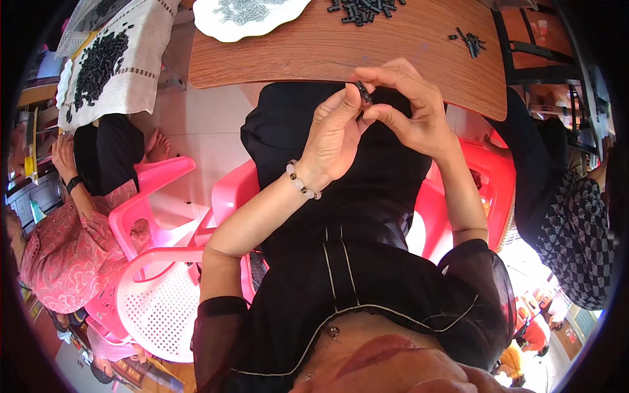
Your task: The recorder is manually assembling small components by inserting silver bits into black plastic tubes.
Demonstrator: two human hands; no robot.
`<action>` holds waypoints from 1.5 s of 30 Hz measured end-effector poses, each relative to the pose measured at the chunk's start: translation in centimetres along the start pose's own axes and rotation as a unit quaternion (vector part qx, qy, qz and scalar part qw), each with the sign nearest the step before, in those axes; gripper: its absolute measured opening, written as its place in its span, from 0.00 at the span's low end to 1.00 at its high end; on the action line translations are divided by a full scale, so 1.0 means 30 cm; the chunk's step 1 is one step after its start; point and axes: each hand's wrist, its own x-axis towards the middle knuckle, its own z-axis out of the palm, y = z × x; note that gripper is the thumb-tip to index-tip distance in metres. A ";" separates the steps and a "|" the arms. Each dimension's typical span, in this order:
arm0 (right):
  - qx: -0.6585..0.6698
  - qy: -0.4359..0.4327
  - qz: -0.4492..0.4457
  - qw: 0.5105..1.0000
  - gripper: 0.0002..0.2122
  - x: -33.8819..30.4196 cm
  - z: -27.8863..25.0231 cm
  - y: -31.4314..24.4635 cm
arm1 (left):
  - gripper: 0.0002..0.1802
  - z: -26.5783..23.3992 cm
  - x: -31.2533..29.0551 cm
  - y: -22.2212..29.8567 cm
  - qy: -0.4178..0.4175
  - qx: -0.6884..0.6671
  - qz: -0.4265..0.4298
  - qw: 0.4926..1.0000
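Just in front of the table edge, a small black cylindrical part point(362, 92) is pinched between my two hands. My left hand point(331, 134), with a beaded bracelet at the wrist, grips it between thumb and fingers from the left. From the other side, my right hand point(413, 105) closes on it with thumb and forefinger. The part's lower end is partly hidden by my fingers, and its details are too small to make out. Similar black parts lie in a heap point(362, 10) on the tabletop beyond my hands.
The brown wooden table point(275, 62) carries a white scalloped plate point(226, 29) of tiny greyish pieces and a small group of black parts point(468, 43). At left, a cloth-covered table point(141, 85) holds another black heap. Pink chairs point(154, 252) stand around; people sit on both sides.
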 end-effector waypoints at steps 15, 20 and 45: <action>0.007 0.004 -0.026 1.000 0.14 -0.001 -0.003 -0.004 | 0.14 -0.003 -0.012 -0.014 -0.032 0.008 0.012 0.999; -0.010 0.023 -0.064 0.998 0.13 -0.007 0.013 0.012 | 0.14 -0.003 -0.013 -0.017 -0.035 0.010 0.007 0.999; -0.079 0.048 -0.083 0.992 0.13 0.013 0.002 0.031 | 0.16 0.005 0.011 0.014 0.034 -0.027 -0.011 0.999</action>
